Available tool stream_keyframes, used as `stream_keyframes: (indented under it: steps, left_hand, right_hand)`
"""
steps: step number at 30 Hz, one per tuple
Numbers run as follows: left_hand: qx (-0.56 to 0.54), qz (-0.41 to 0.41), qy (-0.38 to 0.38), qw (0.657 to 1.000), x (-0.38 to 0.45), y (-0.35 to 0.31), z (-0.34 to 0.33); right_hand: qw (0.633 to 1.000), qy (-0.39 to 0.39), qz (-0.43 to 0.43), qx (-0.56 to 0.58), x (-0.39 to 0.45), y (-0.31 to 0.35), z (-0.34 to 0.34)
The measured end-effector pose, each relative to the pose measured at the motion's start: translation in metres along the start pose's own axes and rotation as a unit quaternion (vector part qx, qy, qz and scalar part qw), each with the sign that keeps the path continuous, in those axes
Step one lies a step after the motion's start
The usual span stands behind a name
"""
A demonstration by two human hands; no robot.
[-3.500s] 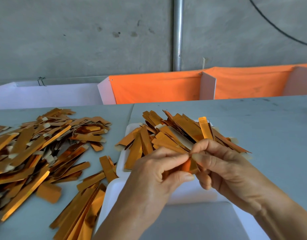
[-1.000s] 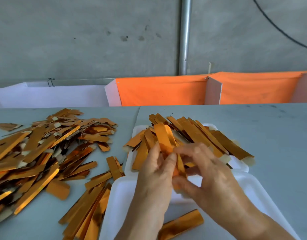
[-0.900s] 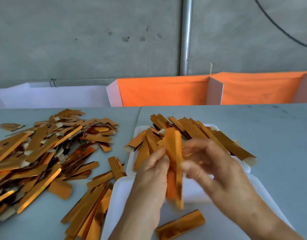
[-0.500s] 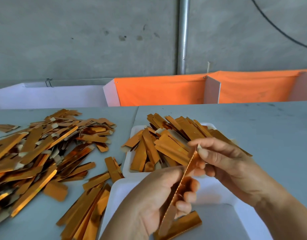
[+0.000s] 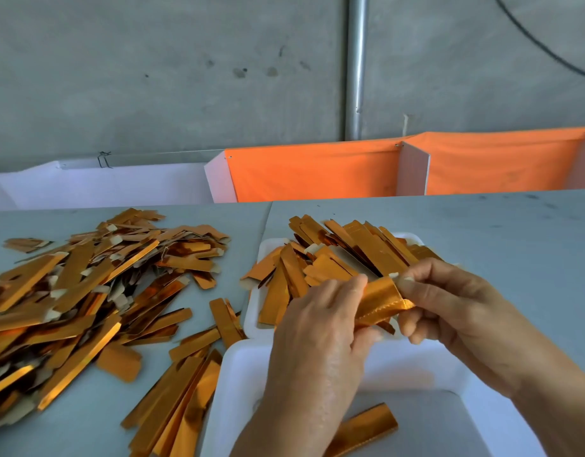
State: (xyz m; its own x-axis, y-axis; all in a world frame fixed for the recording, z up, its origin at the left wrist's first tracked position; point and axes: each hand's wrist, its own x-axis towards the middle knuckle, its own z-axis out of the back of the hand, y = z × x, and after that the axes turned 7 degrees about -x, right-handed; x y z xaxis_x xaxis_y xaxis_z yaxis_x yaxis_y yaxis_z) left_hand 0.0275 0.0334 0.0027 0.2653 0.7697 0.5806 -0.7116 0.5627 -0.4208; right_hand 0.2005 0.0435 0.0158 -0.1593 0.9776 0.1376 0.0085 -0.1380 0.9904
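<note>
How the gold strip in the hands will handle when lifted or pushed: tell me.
Probably light: the strip is held by the fingertips alone of the left hand and right hand. Likely bendy, not stiff: it shows a lengthwise fold. Perhaps slippery: its foil face shines like the pile.
</note>
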Motion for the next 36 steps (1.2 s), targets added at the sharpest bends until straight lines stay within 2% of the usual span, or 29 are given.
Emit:
stream_keyframes:
  steps: [2,7,16,19,22,25,29,33,36]
  left_hand:
    - [0.003,0.002,-0.013,1.0,0.001,-0.002,0.004]
    - [-0.084,0.025,-0.026,0.996,0.0,-0.002,0.003]
    - [0.004,-0.067,-0.001,0.998,0.003,0.002,0.002]
    - [-0.104,-0.015,0.005,0.994,0.002,0.001,0.007]
    - [-0.219,0.032,0.013,0.975,0.001,-0.003,0.007]
    - [-0.239,0.02,0.045,0.97,0.003,-0.007,0.007]
    - [-0.203,0.013,0.067,0.977,0.002,-0.003,0.004]
    - [-0.276,0.108,0.059,0.953,0.001,0.004,0.005]
    - [-0.311,0.12,0.054,0.941,0.002,0.005,0.007]
  right_hand:
    - [0.999,0.012,-0.021,0.038,0.0,0.002,0.0]
    - [0.996,0.021,-0.047,0.067,0.0,0.005,0.0]
    - [0.989,-0.007,-0.11,0.094,0.001,0.002,0.0]
    - [0.987,-0.009,-0.104,0.12,0.001,0.004,0.003]
    - [0.99,0.002,-0.07,0.119,0.0,0.007,0.006]
    - [0.992,0.005,-0.048,0.115,-0.001,0.007,0.007]
    - [0.996,0.003,-0.034,0.086,-0.002,0.007,0.005]
    - [1.0,0.002,-0.012,0.017,-0.003,0.007,0.002]
    - [1.0,-0.003,0.023,-0.015,-0.003,0.007,0.001]
